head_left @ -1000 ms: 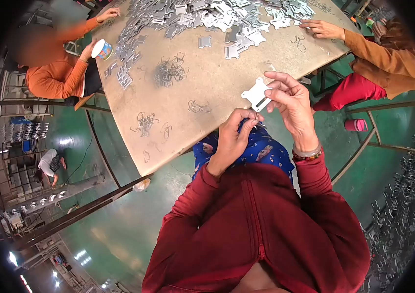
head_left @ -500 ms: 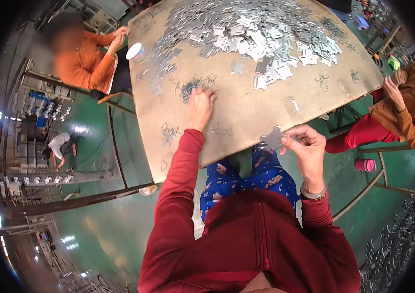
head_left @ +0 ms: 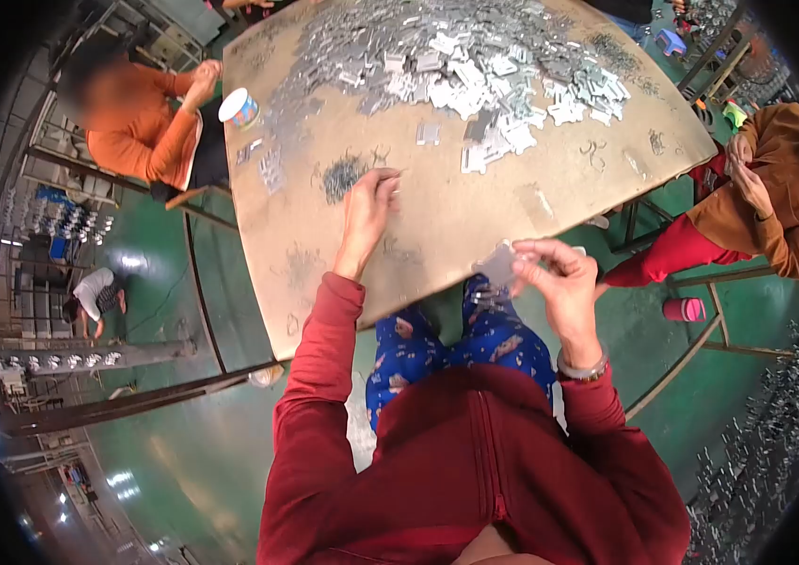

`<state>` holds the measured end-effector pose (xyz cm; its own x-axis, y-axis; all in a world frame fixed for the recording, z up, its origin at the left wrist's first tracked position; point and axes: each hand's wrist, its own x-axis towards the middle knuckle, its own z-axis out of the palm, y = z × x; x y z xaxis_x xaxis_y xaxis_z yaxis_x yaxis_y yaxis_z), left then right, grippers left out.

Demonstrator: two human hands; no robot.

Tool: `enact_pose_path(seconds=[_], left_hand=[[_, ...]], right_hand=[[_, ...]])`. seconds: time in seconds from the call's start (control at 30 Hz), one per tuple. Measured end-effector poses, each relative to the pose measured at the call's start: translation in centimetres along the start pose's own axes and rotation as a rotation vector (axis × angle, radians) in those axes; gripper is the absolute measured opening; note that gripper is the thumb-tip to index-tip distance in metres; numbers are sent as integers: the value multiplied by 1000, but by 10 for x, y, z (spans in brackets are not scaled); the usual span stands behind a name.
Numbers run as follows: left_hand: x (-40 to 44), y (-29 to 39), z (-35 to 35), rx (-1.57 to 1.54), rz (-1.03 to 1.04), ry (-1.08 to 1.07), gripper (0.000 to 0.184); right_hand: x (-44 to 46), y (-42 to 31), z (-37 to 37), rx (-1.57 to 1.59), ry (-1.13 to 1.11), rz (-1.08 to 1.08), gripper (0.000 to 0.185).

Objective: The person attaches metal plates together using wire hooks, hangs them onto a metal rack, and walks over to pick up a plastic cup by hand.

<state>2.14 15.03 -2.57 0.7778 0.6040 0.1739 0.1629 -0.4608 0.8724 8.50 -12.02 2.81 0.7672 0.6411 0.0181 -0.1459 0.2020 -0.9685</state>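
My right hand (head_left: 561,282) pinches a flat grey metal plate (head_left: 494,267) with notched edges between thumb and fingers, just off the table's near edge and above my lap. My left hand (head_left: 371,205) is over the table, beside a small heap of thin dark wire pieces (head_left: 343,177). Its thumb and fingertips are drawn together; what they hold, if anything, is too small and blurred to name. A few loose wire pieces (head_left: 401,250) lie nearer to me on the brown tabletop (head_left: 456,212).
A large pile of metal plates (head_left: 484,80) covers the table's far part. A paper cup (head_left: 239,109) stands at the left edge. A person in orange (head_left: 141,132) sits left, another in brown (head_left: 785,188) right. A pink cup (head_left: 684,309) is below the table at right.
My left hand has come off the wire heap, slightly to its right, fingers drawn together. My right hand keeps hold of the plate. The whole view has shifted a little.
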Motion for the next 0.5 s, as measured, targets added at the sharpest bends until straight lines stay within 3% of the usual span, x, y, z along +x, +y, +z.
enact_pose_path(seconds=[0.07,0.17,0.27,0.5], left_hand=[[-26,22,10,-489,-157,-105,17],[-67,69,11,-799,-249,-326,17],[-89,83,26,-806,-150,-356,17],[-92,72,42,-861,-321,-385,19]], right_hand=[[-1,4,3,-29,13,15,19],[-3,15,3,-47,15,4,18],[-7,27,4,-29,10,-22,17],[-13,25,5,-116,-10,-65,15]])
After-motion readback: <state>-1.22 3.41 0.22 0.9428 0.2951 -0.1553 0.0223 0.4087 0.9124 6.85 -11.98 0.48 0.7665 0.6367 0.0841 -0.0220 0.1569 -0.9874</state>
